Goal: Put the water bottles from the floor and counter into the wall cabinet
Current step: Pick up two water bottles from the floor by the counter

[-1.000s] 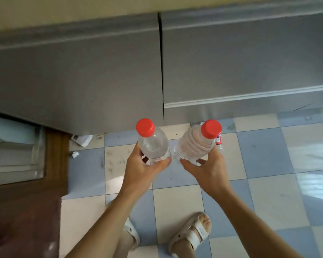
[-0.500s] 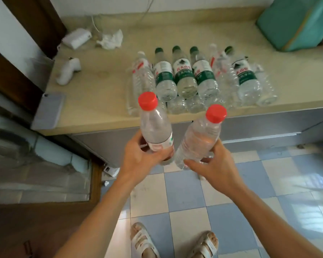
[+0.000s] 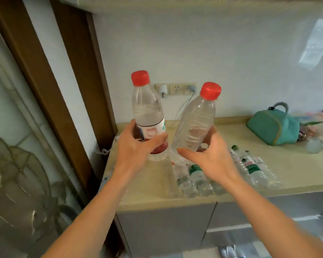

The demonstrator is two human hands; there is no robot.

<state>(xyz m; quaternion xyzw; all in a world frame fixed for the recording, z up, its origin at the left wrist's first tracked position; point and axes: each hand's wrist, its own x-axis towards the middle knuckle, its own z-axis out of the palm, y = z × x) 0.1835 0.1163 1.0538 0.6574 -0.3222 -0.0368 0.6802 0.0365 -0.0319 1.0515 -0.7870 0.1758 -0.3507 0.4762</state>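
Note:
My left hand [image 3: 136, 146] grips the lower part of an upright water bottle with a red cap and a red-and-white label [image 3: 147, 112]. My right hand [image 3: 211, 157] holds a second red-capped water bottle without a label [image 3: 196, 125], tilted to the right. Both bottles are raised above the beige counter [image 3: 287, 164]. Several more bottles, some with green labels [image 3: 250, 166], lie on the counter under and right of my right hand. The underside of the wall cabinet [image 3: 138, 2] shows at the top edge.
A teal bag [image 3: 272, 125] sits on the counter at the right, with blurred small items beyond it. A wall socket with plugs and a cable [image 3: 175, 89] is behind the bottles. A brown door frame [image 3: 35, 71] and glass stand at the left. Grey base cabinets [image 3: 166, 229] are below.
The view has risen from the floor to the counter and wall. Both hands have lifted their bottles higher, from below the counter edge to above it.

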